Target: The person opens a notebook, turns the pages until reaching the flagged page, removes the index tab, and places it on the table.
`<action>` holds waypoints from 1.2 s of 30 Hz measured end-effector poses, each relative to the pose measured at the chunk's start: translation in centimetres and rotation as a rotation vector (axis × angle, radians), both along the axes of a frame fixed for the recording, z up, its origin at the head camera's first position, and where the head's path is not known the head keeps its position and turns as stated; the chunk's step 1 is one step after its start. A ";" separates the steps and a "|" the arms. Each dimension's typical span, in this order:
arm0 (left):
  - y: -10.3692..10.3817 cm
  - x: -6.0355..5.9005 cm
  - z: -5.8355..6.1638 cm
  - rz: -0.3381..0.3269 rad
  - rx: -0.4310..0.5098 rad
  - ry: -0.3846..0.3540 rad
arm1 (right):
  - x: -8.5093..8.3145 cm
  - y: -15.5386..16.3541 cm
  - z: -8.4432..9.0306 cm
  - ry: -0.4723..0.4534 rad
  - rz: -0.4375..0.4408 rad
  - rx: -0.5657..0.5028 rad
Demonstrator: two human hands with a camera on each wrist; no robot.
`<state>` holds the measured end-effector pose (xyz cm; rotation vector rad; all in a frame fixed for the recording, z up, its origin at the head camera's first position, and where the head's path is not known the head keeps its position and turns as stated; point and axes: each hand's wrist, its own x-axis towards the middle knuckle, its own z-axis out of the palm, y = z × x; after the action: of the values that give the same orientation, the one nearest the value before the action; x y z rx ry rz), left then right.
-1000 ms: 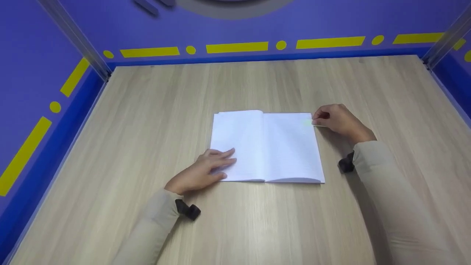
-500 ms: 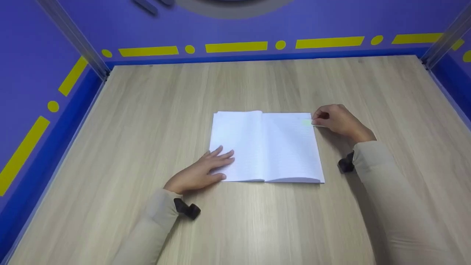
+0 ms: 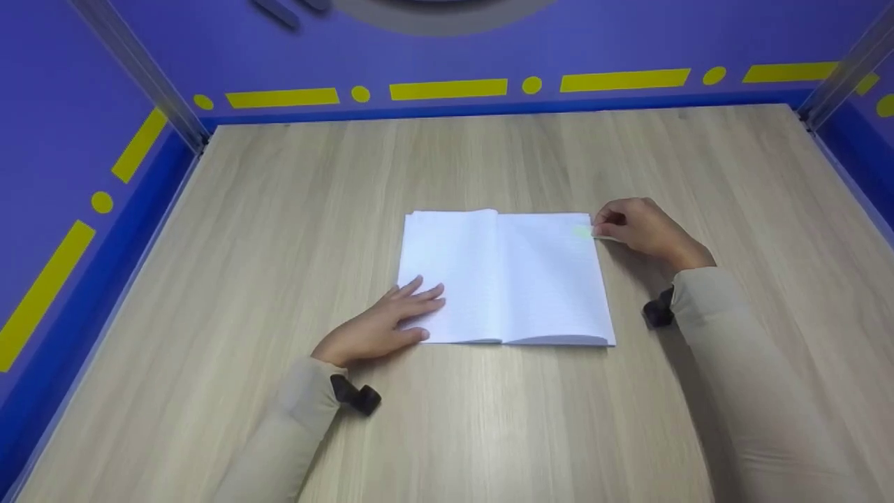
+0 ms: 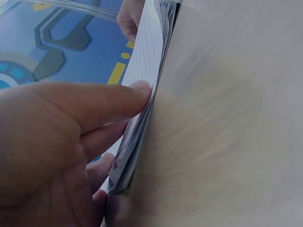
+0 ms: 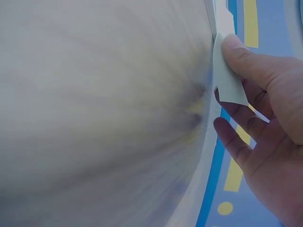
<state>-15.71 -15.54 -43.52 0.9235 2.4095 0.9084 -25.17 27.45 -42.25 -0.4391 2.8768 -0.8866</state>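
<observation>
Mid-desk, open notebook (image 3: 506,279): left hand (image 3: 380,321) flat on left page, fingers straight; right hand (image 3: 646,227) pinches small paper slip (image 5: 227,80) at top-right corner. Step: page grip; next move likely calls for clean lift.

One open notebook (image 3: 506,279) is counted on the one wooden surface (image 3: 489,161), with two page spreads shown, a left page and a right page. Two hands are seen: one left hand (image 3: 380,318) and one right hand (image 3: 646,227). Two beige sleeves (image 3: 740,349) are counted, one on each arm. Two small black wrist devices (image 3: 357,397) are seen, one at each wrist. One small pale slip of paper (image 5: 227,80) is counted at the notebook's far right corner. Three blue walls (image 3: 56,140) are counted round the surface.
</observation>
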 end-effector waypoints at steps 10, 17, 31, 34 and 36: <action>0.1 -0.1 0.0 0.008 -0.009 0.001 | 0.3 0.5 0.0 0.027 0.024 -0.010; 0.2 0.0 0.2 0.009 -0.018 0.003 | 0.5 1.0 0.0 -0.002 -0.037 -0.021; 0.1 0.1 0.1 0.015 0.004 0.004 | 1.2 1.4 0.8 -0.023 -0.075 -0.052; 0.1 0.0 0.1 0.015 0.009 0.002 | 1.4 1.7 1.0 -0.041 -0.089 -0.047; 0.0 0.0 0.0 0.012 0.014 0.005 | 1.4 2.0 1.2 -0.058 -0.096 -0.041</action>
<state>-15.72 -15.49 -43.48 0.9180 2.4181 0.9297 -23.75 29.46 -41.10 -0.2767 2.8523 -0.9582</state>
